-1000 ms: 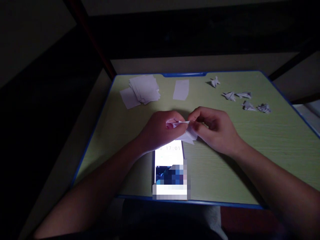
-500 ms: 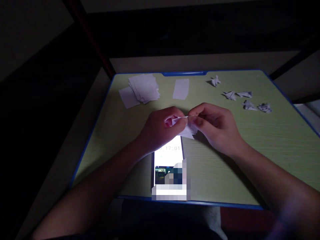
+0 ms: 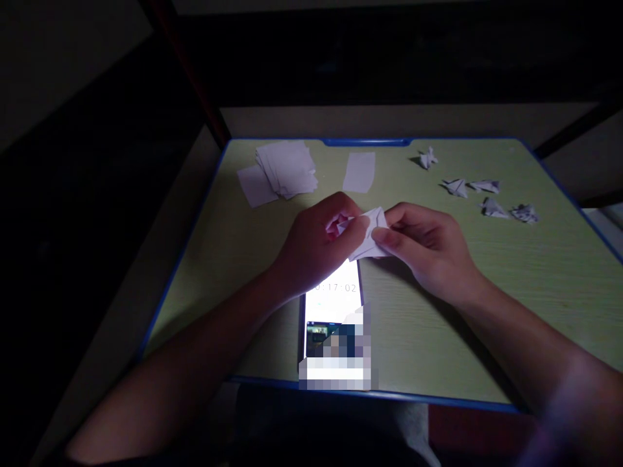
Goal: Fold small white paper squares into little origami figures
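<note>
A small folded white paper (image 3: 370,241) is held between both hands above the middle of the table, its creased face toward me. My left hand (image 3: 321,237) pinches its left side, with the thumb on top and the fingers curled behind. On the right edge, my right hand (image 3: 421,243) grips it between thumb and fingers. Below the paper, a lit phone (image 3: 335,301) lies on the table, its upper end partly covered by my left hand and the paper.
On the green table (image 3: 438,344) with a blue rim, a stack of white sheets (image 3: 287,170) lies back left. A single sheet (image 3: 359,172) is at back centre. Several folded paper pieces (image 3: 456,188) are at back right.
The folded paper has turned and now shows its flat, creased face more fully. My right thumb lies on that face. The whole view has shifted slightly.
</note>
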Motion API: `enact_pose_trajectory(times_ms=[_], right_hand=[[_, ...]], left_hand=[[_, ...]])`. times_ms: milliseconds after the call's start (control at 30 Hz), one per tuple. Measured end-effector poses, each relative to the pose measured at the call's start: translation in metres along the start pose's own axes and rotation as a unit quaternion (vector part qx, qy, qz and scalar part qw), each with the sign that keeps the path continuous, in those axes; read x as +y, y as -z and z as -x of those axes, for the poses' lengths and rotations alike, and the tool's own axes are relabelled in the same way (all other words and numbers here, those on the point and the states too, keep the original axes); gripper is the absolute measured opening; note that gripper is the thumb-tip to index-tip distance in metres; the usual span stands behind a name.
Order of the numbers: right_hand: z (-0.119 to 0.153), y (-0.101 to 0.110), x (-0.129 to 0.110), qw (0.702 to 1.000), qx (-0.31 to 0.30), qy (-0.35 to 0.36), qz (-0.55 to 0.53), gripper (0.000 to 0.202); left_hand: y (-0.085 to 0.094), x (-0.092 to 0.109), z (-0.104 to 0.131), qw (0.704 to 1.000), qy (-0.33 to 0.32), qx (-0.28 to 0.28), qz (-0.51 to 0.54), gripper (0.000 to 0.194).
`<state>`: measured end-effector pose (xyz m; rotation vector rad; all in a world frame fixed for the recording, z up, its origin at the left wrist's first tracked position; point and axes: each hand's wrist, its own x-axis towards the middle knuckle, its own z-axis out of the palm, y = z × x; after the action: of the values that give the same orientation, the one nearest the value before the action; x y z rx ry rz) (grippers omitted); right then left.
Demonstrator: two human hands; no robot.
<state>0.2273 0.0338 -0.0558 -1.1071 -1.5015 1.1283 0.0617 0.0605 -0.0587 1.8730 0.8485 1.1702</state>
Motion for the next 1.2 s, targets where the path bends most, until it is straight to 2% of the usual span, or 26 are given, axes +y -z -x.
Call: enact_pose_trajectory(times_ms=[200, 433, 600, 867, 1067, 1200], right_hand=[[0.001, 0.004, -0.001, 1.000, -0.022, 0.006, 0.002, 0.016], [0.004, 0.002, -0.001, 0.999, -0.034, 0.011, 0.002, 0.022], [0.005, 0.002, -0.001, 0.998, -0.065, 0.021, -0.004, 0.026], [0.007, 0.001, -0.006, 0.997, -0.077, 0.028, -0.004, 0.028], [0.006, 0.004, -0.007, 0.996, -0.088, 0.015, -0.004, 0.026], [0.005, 0.005, -0.007, 0.991, -0.133, -0.017, -0.024, 0.022]], left_hand=[[-0.001, 0.002, 0.001, 0.999, -0.030, -0.012, -0.016, 0.012], [0.001, 0.005, -0.002, 0.999, 0.018, -0.037, 0.024, 0.014], [0.001, 0.006, -0.002, 0.997, 0.017, -0.060, 0.038, 0.014], [0.001, 0.008, -0.002, 0.993, 0.041, -0.077, 0.079, 0.014], [0.006, 0.010, -0.004, 0.973, 0.120, -0.160, 0.116, 0.012], [0.009, 0.013, -0.004, 0.964, 0.140, -0.191, 0.123, 0.014]])
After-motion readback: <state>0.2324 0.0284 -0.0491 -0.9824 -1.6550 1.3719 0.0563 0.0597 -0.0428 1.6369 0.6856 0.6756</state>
